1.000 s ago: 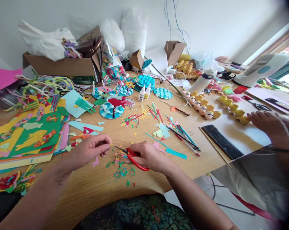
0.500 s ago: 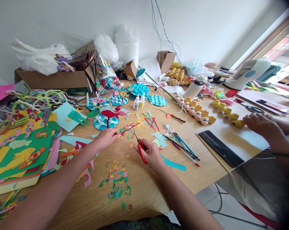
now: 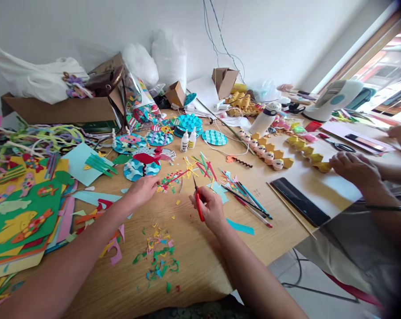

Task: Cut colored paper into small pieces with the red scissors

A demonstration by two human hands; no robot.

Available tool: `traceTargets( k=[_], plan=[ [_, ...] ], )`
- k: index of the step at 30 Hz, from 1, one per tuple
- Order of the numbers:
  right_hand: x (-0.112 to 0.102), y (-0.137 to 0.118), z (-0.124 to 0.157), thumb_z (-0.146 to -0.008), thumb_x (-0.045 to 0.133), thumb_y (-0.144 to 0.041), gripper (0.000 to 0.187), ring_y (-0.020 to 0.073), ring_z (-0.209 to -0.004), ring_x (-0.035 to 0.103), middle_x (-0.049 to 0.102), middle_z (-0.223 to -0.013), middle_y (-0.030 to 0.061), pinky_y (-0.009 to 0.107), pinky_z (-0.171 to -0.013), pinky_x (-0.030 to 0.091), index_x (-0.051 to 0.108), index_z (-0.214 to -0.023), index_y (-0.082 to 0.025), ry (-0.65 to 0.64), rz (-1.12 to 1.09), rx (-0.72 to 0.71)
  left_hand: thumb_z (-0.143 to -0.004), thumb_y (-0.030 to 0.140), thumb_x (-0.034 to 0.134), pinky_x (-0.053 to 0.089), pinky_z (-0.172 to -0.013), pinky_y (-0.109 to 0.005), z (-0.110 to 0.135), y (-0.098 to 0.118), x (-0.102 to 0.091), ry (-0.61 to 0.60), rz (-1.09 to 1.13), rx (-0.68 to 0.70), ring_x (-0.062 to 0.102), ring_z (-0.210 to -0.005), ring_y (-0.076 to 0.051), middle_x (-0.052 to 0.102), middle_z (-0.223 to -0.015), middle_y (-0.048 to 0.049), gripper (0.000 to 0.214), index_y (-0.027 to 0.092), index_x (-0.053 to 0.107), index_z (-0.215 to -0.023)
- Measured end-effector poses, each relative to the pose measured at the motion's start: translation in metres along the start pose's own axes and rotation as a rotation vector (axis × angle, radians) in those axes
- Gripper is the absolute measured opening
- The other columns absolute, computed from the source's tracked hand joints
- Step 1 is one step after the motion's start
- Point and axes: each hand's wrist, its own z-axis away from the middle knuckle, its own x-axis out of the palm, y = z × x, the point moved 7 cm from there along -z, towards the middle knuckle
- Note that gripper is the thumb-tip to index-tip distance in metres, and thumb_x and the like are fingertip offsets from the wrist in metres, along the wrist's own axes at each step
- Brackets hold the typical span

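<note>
My left hand (image 3: 141,190) reaches over the wooden table (image 3: 200,261) with its fingers pinched at a small heap of coloured paper bits (image 3: 169,180). What it holds, if anything, is too small to name. My right hand (image 3: 211,207) is closed round red-handled scissors (image 3: 197,200), blades pointing away from me. A round blue wave disc with a red fish (image 3: 142,165) lies just beyond my left hand. Paper scraps (image 3: 157,256) litter the table near me.
Sheets of coloured paper with fish (image 3: 24,212) are stacked at left. A cardboard box (image 3: 57,108) stands at the back. Glue bottles (image 3: 188,139), pencils (image 3: 250,201), a black ruler (image 3: 300,201) and yellow egg-carton pieces (image 3: 306,150) lie ahead. Another person's hands (image 3: 353,168) work at right.
Both my hands moved away from me, from the scrap pile near the table's front. My left hand reached to the paper bits; the scissors turned to point away.
</note>
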Motion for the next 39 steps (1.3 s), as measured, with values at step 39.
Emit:
traceTargets(
  k=[39],
  plan=[
    [0.001, 0.009, -0.002, -0.078, 0.052, -0.045, 0.033, 0.0087, -0.049, 0.042, 0.046, -0.050, -0.0036, 0.019, -0.045, 0.031, 0.046, -0.058, -0.018, 0.019, -0.025, 0.045, -0.075, 0.010, 0.042, 0.040, -0.066, -0.028, 0.001, 0.050, 0.015, -0.042, 0.078, 0.137, 0.057, -0.074, -0.018, 0.063, -0.076, -0.0036, 0.018, 0.018, 0.059, -0.075]
  ],
)
